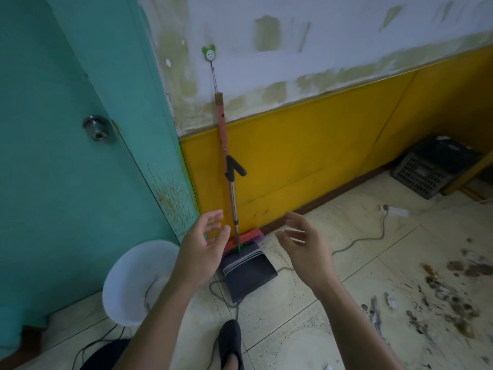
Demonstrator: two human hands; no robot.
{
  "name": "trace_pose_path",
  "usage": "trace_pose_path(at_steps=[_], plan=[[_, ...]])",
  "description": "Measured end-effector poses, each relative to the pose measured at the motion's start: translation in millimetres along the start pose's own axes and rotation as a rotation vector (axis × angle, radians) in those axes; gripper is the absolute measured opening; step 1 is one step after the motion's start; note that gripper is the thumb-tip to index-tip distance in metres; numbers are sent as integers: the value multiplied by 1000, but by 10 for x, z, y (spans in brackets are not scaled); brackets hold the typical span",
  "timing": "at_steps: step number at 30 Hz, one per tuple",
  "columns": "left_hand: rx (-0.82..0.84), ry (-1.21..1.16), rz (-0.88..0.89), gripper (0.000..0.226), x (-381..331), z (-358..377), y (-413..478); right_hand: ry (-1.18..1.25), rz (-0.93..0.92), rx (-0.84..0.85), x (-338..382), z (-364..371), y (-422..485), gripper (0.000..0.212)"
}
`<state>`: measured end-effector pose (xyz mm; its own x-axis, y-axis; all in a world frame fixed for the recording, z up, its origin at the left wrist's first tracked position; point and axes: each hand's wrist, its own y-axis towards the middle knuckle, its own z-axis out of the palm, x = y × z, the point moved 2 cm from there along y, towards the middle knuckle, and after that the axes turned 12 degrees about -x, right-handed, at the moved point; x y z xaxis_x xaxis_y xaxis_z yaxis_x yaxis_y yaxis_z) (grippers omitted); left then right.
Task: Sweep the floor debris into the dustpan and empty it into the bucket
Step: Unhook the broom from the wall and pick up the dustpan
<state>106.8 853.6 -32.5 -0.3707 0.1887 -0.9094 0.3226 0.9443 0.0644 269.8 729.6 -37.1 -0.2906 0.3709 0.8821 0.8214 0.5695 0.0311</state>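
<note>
While both arms reach forward, left hand (pixel 202 244) and right hand (pixel 304 244) are spread loose, fingers apart and slightly curled, palms turned toward each other, holding nothing. Between the two hands, just beyond the fingertips, stands the dustpan (pixel 248 273), dark, its comb-edged mouth lying on the floor tile and its metal handle (pixel 233 198) rising straight up against the yellow wall panel (pixel 306 156). Broom (pixel 223 140) with pink stick hangs by a wire from a green wall hook (pixel 209 53), bristle head touching the back of the dustpan, right behind the left fingertips. White bucket (pixel 133 284) sits below and left of the left wrist, beside the teal door (pixel 66 129). Debris pile (pixel 448 297), dark scraps scattered on the tiles, well to the right of the right forearm. Grey cable (pixel 373 236) runs across the floor beyond the right hand. Dark shoe (pixel 229 340) below, between the forearms.
</note>
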Motion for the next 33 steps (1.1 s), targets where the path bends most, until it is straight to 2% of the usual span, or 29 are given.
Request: trace_pose_path(at_steps=[14, 25, 33], plan=[[43, -34, 0, 35, 158, 41, 1426, -34, 35, 5, 410, 782, 1048, 43], [64, -14, 25, 33, 111, 134, 1965, 5, 26, 17, 585, 1046, 1582, 40], [-8, -18, -14, 31, -29, 363, 2329, 82, 12, 90, 619, 1141, 2199, 29]])
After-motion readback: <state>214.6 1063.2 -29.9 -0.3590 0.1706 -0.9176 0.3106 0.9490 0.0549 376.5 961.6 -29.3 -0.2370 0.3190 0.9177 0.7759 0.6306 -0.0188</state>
